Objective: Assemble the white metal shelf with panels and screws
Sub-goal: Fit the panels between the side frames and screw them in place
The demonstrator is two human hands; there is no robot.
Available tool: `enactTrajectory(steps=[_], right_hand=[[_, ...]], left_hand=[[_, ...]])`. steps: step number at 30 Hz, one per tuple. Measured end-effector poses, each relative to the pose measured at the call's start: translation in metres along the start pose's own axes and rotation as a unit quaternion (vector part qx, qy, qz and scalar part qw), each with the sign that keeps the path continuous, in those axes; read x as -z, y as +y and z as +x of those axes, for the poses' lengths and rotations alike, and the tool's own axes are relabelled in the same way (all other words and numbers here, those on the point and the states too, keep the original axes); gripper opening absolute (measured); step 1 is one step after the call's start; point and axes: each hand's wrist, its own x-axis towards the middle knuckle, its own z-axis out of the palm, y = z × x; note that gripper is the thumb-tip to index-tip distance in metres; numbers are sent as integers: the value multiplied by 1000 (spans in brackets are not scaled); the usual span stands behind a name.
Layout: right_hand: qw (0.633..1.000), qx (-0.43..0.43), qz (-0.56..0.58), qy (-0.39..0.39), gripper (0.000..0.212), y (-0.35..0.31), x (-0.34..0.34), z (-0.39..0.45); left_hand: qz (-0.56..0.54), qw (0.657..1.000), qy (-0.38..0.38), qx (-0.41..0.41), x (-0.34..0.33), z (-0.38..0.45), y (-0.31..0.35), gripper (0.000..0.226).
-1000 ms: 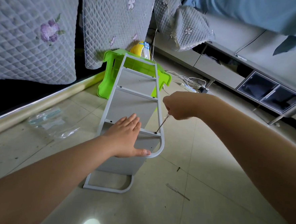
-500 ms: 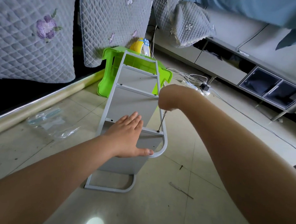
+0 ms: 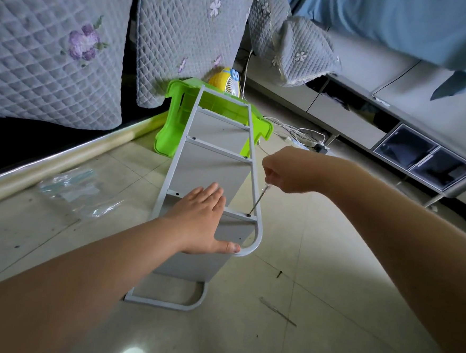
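Firstly, on the far left a clear plastic bag (image 3: 79, 193) lies flat on the tiled floor (image 3: 316, 265). Next to it the white metal shelf (image 3: 213, 172) lies on its side on the floor, and its far end leans on a green plastic stool (image 3: 175, 122). The left hand (image 3: 199, 223) presses flat on the upper side frame, fingers straight and together, thumb spread along the rounded corner. To the right, the right hand (image 3: 290, 172) has its fingers curled tightly around the handle of a screwdriver (image 3: 257, 200). The tip stands on a screw (image 3: 249, 215) in the frame's crossbar. One loose screw (image 3: 279, 274) lies on the floor near the shelf.
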Motion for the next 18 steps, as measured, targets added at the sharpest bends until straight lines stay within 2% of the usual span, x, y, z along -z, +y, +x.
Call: enactTrajectory(steps=[4, 10, 15, 16, 18], right_hand=[[999, -35, -9, -10, 41, 1, -5, 5], [997, -54, -56, -17, 31, -12, -7, 13], [998, -62, 3, -33, 37, -7, -9, 7], [997, -63, 13, -39, 33, -2, -9, 5], [997, -57, 25, -53, 14, 4, -11, 2]], left_hand=[[-4, 1000, 11, 3, 0, 1, 1, 102], [-1, 1000, 5, 4, -4, 2, 0, 101], [2, 1000, 0, 3, -5, 0, 0, 101], [2, 1000, -1, 3, -5, 0, -1, 101], [3, 1000, -2, 2, -4, 1, -1, 101]])
